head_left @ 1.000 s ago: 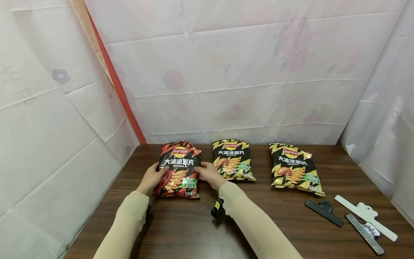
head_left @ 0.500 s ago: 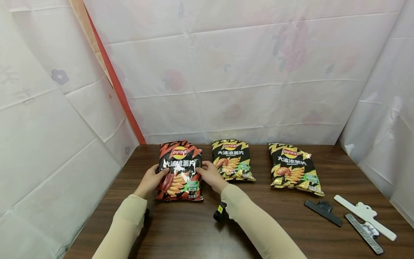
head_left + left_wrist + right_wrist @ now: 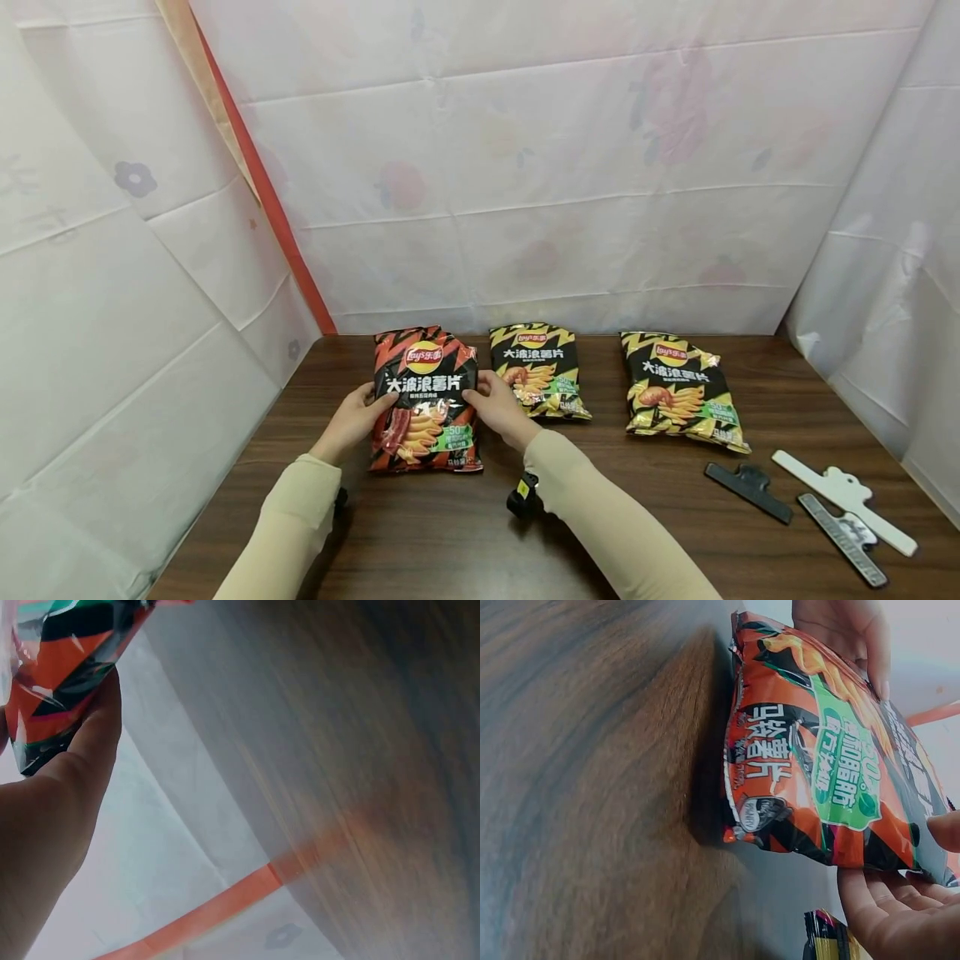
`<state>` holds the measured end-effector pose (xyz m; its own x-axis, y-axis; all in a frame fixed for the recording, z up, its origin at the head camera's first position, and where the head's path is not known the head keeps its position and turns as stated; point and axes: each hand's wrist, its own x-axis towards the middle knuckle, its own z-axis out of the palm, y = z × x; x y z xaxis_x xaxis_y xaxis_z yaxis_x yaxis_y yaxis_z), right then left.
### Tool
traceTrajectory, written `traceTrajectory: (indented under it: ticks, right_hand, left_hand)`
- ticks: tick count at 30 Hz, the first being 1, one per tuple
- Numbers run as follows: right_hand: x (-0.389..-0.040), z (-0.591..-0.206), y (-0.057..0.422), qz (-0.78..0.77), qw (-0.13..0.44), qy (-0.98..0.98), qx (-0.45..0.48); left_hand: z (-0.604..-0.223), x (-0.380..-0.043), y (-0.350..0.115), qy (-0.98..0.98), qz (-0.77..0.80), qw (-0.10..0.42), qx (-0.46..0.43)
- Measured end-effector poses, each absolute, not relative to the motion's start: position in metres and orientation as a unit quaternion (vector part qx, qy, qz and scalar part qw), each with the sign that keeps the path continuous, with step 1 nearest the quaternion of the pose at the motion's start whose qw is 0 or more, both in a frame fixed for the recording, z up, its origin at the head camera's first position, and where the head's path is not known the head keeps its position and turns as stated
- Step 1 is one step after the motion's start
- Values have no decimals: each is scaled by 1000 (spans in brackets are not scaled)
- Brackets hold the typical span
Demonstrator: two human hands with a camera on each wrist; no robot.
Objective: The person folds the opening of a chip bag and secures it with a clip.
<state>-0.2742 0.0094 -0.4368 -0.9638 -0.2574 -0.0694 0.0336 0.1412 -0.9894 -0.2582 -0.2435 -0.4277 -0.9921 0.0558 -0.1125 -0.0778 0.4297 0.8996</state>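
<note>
Red bag (image 3: 429,417) shifted rightward, hands (image 3: 354,423) (image 3: 504,410) gripping both sides

Wearer: pale cream long sleeves (image 3: 277,537), bare hands (image 3: 356,421) (image 3: 504,410).
Left sleeve (image 3: 281,533) plain, cuff (image 3: 306,490) wide and loose, a dark unit (image 3: 341,500) mostly hidden beside it; right sleeve (image 3: 611,517) plain, softly creased, with a compact black wrist unit (image 3: 517,502) carrying a small yellow label (image 3: 523,489).

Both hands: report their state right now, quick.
Left hand: holding the red chip bag by one side.
Right hand: holding the same red chip bag by the opposite side.
</note>
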Motion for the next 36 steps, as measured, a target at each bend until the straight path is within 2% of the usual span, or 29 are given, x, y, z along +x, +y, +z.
traceTrajectory:
  ticks: [36]
  right_hand:
    - [-254,-434,65,-664,95,737,-83]
  left_hand:
    - [-428,-241,-210,820,556,97,89]
